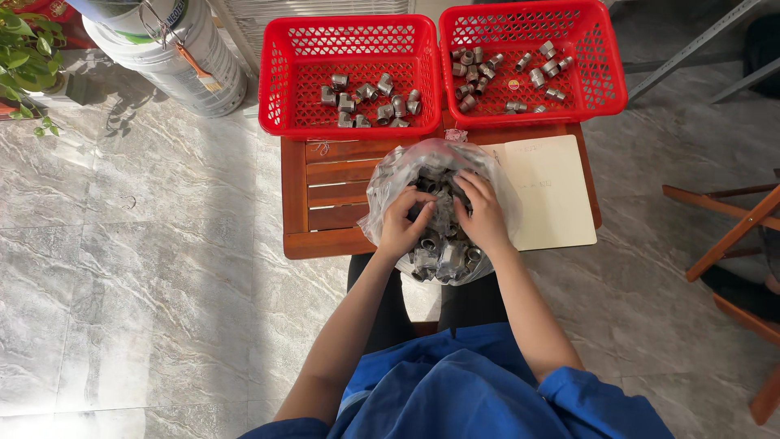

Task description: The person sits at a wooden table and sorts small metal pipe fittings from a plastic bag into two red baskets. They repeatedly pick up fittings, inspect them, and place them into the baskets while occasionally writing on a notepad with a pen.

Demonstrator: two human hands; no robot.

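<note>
We see both hands in the clear plastic bag (443, 213) of metal fittings at the table's (325, 195) near edge — left hand (404, 226) and right hand (481, 213) curled among the pieces, though what each grips stays hidden. Two red baskets (351, 75) fill the far edge; open floor (146, 268) lies left.

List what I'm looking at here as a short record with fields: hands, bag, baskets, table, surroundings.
left hand: inside the clear plastic bag, among small grey metal fittings
right hand: in the same bag, fingers curled among the fittings
left red basket: holds a loose group of fittings
right red basket: holds fittings, more scattered
wooden table: bears the bag, both baskets and an open notebook
surroundings: marble-look floor, white bucket, potted plant
</note>
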